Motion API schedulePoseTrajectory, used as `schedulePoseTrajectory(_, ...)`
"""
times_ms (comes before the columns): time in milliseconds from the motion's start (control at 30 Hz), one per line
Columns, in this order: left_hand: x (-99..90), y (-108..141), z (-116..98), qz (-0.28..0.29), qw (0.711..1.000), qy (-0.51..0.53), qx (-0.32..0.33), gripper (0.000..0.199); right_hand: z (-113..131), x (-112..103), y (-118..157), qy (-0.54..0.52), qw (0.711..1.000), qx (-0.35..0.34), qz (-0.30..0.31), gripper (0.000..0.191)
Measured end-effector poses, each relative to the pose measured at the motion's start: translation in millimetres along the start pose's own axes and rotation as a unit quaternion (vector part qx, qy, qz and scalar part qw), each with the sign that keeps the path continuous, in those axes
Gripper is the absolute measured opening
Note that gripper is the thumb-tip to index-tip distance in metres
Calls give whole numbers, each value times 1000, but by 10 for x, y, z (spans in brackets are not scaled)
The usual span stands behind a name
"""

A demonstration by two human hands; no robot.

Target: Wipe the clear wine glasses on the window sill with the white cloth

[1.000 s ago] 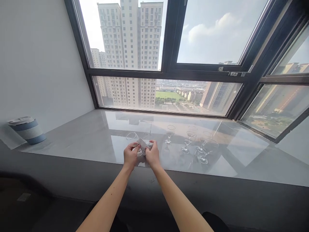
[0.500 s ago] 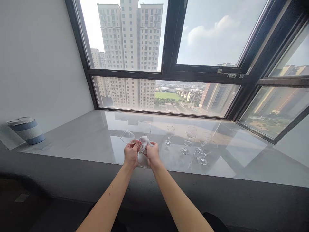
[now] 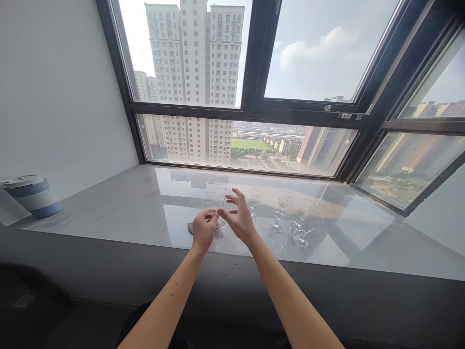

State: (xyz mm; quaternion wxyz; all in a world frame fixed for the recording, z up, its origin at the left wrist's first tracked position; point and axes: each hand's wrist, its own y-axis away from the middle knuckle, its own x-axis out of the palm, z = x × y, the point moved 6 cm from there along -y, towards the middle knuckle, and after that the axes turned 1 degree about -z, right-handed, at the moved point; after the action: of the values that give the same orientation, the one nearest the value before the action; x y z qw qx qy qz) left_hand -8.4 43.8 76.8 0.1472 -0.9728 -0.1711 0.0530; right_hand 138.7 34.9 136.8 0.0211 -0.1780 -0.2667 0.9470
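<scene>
My left hand [image 3: 204, 229] is closed around the stem of a clear wine glass [image 3: 209, 198], whose bowl points up above the fingers. A piece of white cloth or tissue [image 3: 190, 226] shows at the left edge of this hand, over the ledge; the rest of it is hidden. My right hand [image 3: 239, 218] is open beside the glass, its fingers spread and raised. Its thumb tip is close to the left fingertips; whether they touch I cannot tell. To the right, another wine glass [image 3: 275, 227] stands upright among several on the ledge.
The glossy grey ledge [image 3: 119, 208] runs below a dark-framed window [image 3: 189, 112]. At the far left stands a blue-and-white roll-shaped object [image 3: 34, 198] against the white wall [image 3: 61, 97]. The ledge's front edge lies just below my hands.
The wine glass has turned from lying sideways to bowl up in my left hand. My right hand has let go of the white cloth or tissue and spread its fingers, rising slightly right.
</scene>
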Motion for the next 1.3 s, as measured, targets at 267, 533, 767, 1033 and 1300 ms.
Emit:
schedulePoseTrajectory(267, 807, 298, -203, 143, 977, -62, 143, 18, 161, -676, -139, 111, 987, -5, 114, 63)
schedulePoseTrajectory(533, 903, 560, -62, 161, 928, -228, 247, 36, 144, -1676, -587, 129, 991, 41, 13, 69)
schedulePoseTrajectory(767, 945, 623, 119, 165, 897, -324, 251, 10, 7, -2066, -1087, 218, 967, 39, -129, 70)
schedulePoseTrajectory(1033, 978, 634, 129, 158, 896, -342, 235, 9, -716, -1646, -1501, 415, 896, 139, 76, 71)
schedulePoseTrajectory(1300, 996, 633, 170, 159, 899, -344, 219, 7, -1174, -1470, -1601, 424, 873, 173, 166, 77)
